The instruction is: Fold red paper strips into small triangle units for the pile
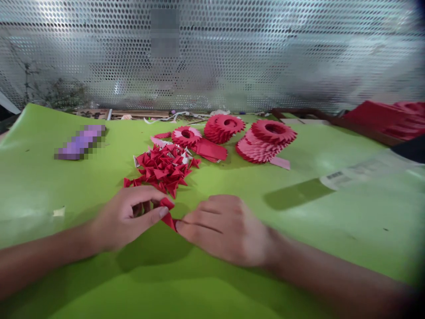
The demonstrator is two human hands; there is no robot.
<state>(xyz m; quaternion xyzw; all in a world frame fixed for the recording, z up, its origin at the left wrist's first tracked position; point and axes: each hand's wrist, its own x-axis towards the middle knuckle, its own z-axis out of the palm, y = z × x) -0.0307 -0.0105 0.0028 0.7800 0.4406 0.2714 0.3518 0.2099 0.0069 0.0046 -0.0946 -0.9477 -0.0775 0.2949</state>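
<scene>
On a green tabletop [212,288], we see the left hand [117,218] and right hand [227,227], near; a red paper pile [163,169], farther. Both hands pinch 1 red paper piece [170,221] between them; uneven pulling, we judge, could crease it.

Slip [170,222], red; pile [162,169], red flecked white; ring [255,145] at 2 o'clock, pink between red bands; mat [315,226], green; screen [232,57], silver-grey, dotted.
</scene>
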